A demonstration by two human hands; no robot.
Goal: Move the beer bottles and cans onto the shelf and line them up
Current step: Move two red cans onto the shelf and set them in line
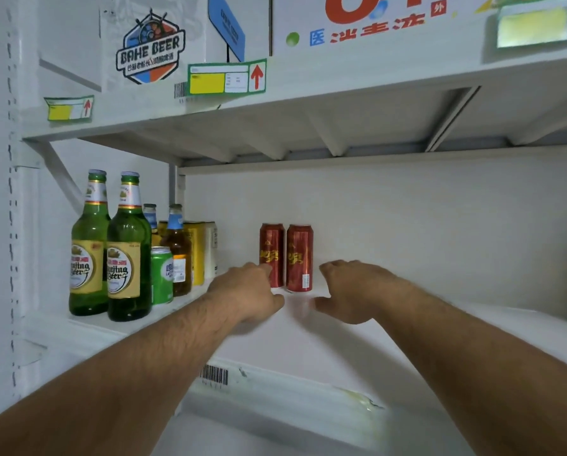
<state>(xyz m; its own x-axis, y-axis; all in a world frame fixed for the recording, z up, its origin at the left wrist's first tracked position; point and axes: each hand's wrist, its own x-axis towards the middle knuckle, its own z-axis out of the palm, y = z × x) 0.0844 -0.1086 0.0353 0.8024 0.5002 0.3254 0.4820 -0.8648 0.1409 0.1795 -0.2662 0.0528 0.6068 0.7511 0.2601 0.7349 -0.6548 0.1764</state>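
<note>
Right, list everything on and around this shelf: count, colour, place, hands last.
Tall green glass beer bottles: two, green with gold labels, front left of the shelf.
Brown glass bottles with blue neck labels: two, behind the green ones.
Green can: one, beside the right-hand green bottle.
Yellow cans: at least one, behind the brown bottles; the count is unclear.
Red cans: two, side by side, mid-shelf toward the back.
White metal shelf: one, holding all the drinks.
White cardboard boxes: two or more, on the shelf above.
Yellow price tags: three, on the upper shelf edge.
Hands: left and right, open, either side of the red cans.
</note>
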